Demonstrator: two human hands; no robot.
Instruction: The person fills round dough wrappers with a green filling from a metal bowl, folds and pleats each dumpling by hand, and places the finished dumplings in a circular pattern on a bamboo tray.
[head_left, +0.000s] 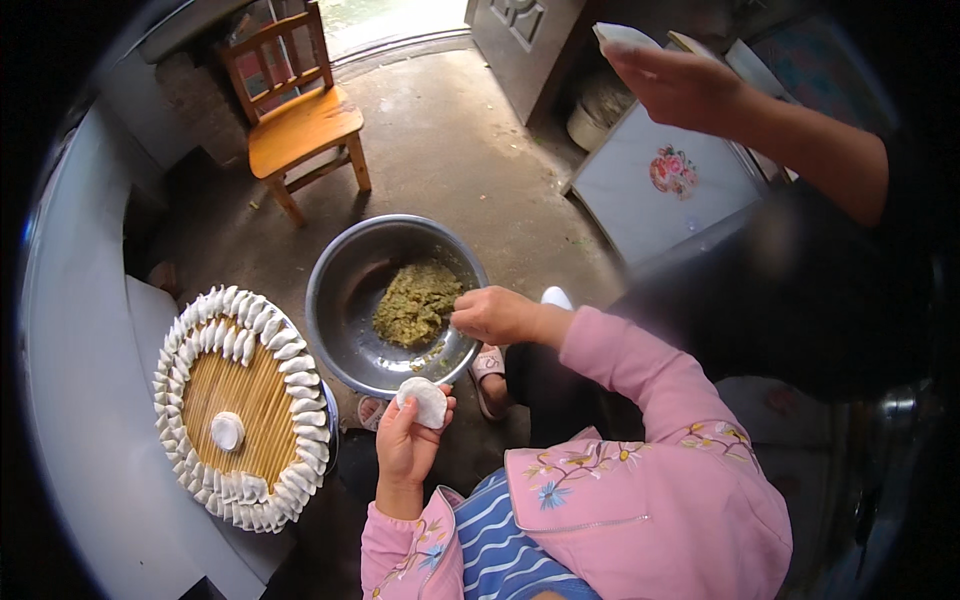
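My left hand (411, 442) holds a round white dough wrapper (422, 402) just in front of the bowl's near rim. Over the right side of a large stainless-steel bowl (341, 352), my right hand (491, 315) is curled beside a mound of green-brown minced filling (414, 301). Whether its fingers grip a utensil is hidden. To the left, uncooked dumplings (306, 401) line a round tray of yellowish stalks (247, 394) in rings. A short stack of dough wrappers (226, 431) lies near the tray's middle.
A wooden chair (304, 131) stands beyond the bowl on the concrete floor (427, 135). At upper right, another person's hand (667, 82) holds a pale flat object (624, 36) above a white flower-decorated cabinet (660, 180). A door (525, 52) stands open at the back.
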